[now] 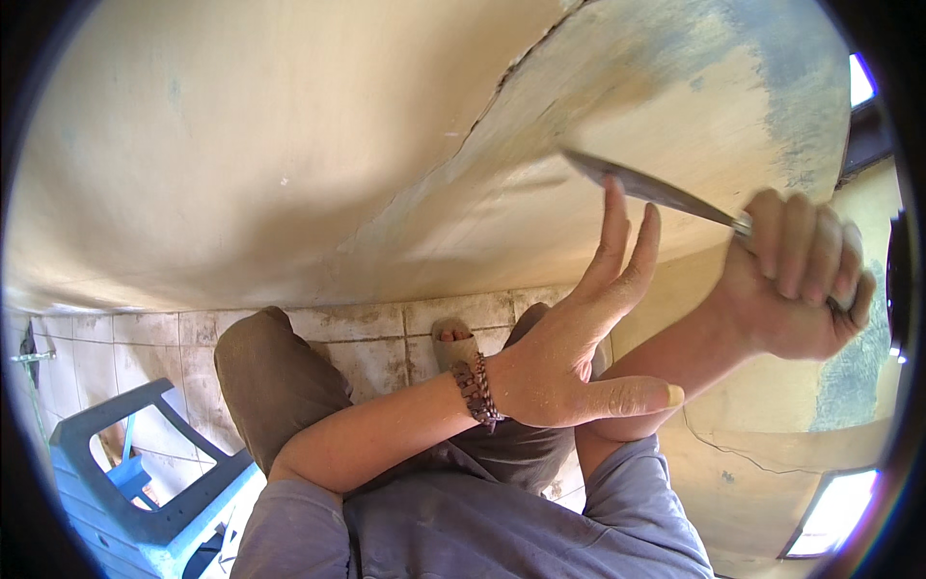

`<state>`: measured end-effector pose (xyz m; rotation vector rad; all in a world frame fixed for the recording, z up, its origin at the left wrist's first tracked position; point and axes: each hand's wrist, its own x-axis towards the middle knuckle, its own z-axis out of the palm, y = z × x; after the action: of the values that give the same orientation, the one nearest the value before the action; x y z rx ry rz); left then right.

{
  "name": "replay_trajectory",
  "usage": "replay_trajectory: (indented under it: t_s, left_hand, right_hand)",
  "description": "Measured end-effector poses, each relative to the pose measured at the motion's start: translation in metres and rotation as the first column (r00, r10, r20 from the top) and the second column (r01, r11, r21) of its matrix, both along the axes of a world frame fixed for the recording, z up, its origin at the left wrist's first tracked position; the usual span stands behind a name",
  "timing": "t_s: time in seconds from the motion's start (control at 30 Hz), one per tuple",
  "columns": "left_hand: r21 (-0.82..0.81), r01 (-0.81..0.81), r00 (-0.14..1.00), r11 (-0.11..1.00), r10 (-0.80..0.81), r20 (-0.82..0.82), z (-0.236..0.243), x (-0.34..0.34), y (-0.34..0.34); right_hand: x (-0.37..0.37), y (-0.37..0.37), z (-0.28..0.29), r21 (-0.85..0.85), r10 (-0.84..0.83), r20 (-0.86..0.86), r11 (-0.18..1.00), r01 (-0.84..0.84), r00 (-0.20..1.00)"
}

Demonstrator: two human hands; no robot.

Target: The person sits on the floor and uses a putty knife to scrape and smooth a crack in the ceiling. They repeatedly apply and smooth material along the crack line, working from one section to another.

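Note:
My right hand point(805, 256) is wrapped round the handle of a putty knife point(666, 193), a dark metal blade that widens away from the handle. The blade points left and slightly up, in front of the wall. My left hand point(569, 338), with a braided bracelet at the wrist, is open, its fingers stretched up and its thumb out to the right. One fingertip overlaps the blade; whether it touches I cannot tell. Behind them, the cream wall point(318, 125) has a dark crack point(526, 58) running down to a greyish, smoothed strip.
Blue-grey patches point(791, 77) mark the wall at the right. A blue plastic stool point(77, 473) stands at the lower left on stained white floor tiles point(371, 367). A thin wire point(743, 454) hangs by a bright opening point(834, 516) at the lower right.

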<state>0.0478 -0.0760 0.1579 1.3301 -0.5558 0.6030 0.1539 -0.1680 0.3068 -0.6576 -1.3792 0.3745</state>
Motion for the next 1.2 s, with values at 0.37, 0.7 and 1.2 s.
replay_trajectory:
  t_s: [0.37, 0.7, 1.2]
  left_hand:
    - [0.099, -0.324, 0.946, 0.941, 0.324, 0.014, 0.008, -0.005, 0.011]
    - [-0.803, 0.146, 0.909, 0.578, -0.399, -0.122, -0.025, -0.016, -0.022]
    - [-0.017, -0.343, 0.716, 0.939, 0.25, -0.652, -0.017, -0.047, 0.05]
  right_hand:
    - [0.017, -0.007, -0.013, 0.285, 0.004, -0.443, 0.949, 0.136, 0.897]
    - [-0.04, 0.0, -0.066, 0.206, -0.125, -0.681, 0.913, 0.352, 0.722]
    - [-0.115, 0.02, -0.205, -0.484, -0.305, -0.514, 0.875, 0.023, 0.802]
